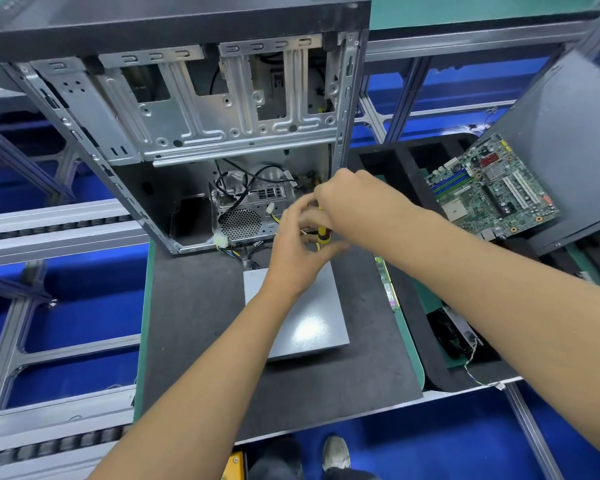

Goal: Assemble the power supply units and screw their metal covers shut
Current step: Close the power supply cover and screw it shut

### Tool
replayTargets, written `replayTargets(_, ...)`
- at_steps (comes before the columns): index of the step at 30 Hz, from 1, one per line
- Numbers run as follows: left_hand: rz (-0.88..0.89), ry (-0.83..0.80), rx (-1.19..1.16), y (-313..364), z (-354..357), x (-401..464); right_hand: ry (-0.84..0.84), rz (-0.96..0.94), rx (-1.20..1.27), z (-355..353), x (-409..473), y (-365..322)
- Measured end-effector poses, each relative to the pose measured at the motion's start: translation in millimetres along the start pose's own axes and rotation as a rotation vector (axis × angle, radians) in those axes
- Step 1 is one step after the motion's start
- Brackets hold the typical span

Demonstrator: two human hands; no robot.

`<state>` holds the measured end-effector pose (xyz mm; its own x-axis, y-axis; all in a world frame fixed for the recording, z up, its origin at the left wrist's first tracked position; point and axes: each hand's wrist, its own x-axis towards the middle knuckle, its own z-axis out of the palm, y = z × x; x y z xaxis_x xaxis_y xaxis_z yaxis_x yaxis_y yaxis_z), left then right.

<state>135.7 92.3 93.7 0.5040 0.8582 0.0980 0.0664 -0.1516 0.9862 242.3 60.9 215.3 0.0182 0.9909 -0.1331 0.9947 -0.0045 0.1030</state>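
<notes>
Hands (326, 220) hide most of the yellow screwdriver (323, 237).

Dark mat (201, 323): open case (174, 109), grey unit (312, 327), perhaps cables.

Front edge of the mat (194, 341) is wide open; the case (174, 109) walls off the back, PSU (305, 323) hogs the middle, cables (243, 252) between.

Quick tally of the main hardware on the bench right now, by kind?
Open computer case: 1
Grey power supply unit: 1
Green motherboard: 1
Yellow-handled screwdriver: 1, gripped by the right hand, left hand at its lower end
Total: 4
</notes>
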Motion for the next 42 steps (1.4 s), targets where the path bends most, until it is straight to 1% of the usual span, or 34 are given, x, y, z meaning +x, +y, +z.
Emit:
replayTargets(2,-0.020,0.032,-0.030,-1,1,0,-0.010,0.075,0.026,0,-3,0)
replayTargets(3,-0.014,0.029,-0.005,-3,1,0,-0.029,0.074,0.075,1,-5,0)
replayTargets(5,-0.011,-0.026,0.032,-8,-1,0,-0.094,0.009,0.158,3,-9,1)
replayTargets(7,-0.019,-0.081,0.003,-11,-1,-1,-0.115,-0.046,0.120,3,-8,3)
replayTargets(8,-0.022,-0.078,-0.008,-10,1,-2,-0.110,-0.047,0.073,3,-6,3)
replayTargets(10,-0.032,-0.025,-0.017,-9,5,-3,-0.072,0.027,0.001,2,-5,3)
replayTargets(12,-0.031,0.037,-0.025,-11,6,-2,-0.041,0.094,0.029,1,-7,5)
replayTargets(13,-0.026,0.058,-0.026,-14,4,-1,-0.045,0.088,0.071,1,-8,6)
replayTargets(15,-0.006,0.044,-0.022,-17,-1,1,-0.068,-0.010,0.121,2,-11,6)
replayTargets(17,-0.005,-0.009,-0.025,-18,-5,0,-0.067,-0.096,0.031,3,-9,7)
replayTargets(19,-0.022,-0.059,-0.053,-16,-6,-3,-0.052,-0.094,-0.019,2,-4,8)
replayTargets(21,-0.039,-0.084,-0.058,-15,-6,-3,-0.063,-0.074,-0.014,-1,-1,8)
replayTargets(24,-0.040,-0.090,-0.007,-10,-3,-1,-0.034,-0.080,-0.019,-2,0,6)
replayTargets(27,0.001,-0.082,0.085,-6,4,0,-0.046,-0.005,-0.042,-1,-3,4)
replayTargets(29,-0.003,-0.148,0.101,-5,10,-3,-0.145,0.037,-0.065,6,-11,2)
replayTargets(31,-0.037,-0.194,0.107,-6,12,-7,-0.221,0.012,-0.134,16,-23,2)
replayTargets(33,-0.042,-0.213,0.144,-7,9,-13,-0.213,-0.005,-0.250,27,-36,12)
replayTargets(34,-0.051,-0.203,0.162,-5,6,-17,-0.207,0.032,-0.274,31,-43,22)
replayTargets(35,-0.066,-0.172,0.174,-4,1,-21,-0.193,0.104,-0.242,35,-52,35)
replayTargets(36,-0.082,-0.119,0.172,-4,-5,-26,-0.170,0.200,-0.138,40,-62,48)
replayTargets(37,-0.094,-0.053,0.161,-4,-11,-32,-0.147,0.312,0.066,47,-73,59)
replayTargets(38,-0.102,0.019,0.149,-4,-16,-39,-0.131,0.434,0.390,55,-85,64)
replayTargets(40,-0.116,0.151,0.124,-3,-24,-58,-0.109,0.625,1.148,76,-107,56)
replayTargets(41,-0.127,0.194,0.114,-3,-26,-68,-0.094,0.666,1.425,87,-118,44)
replayTargets(42,-0.143,0.220,0.109,-4,-26,-79,-0.080,0.679,1.604,98,-126,30)
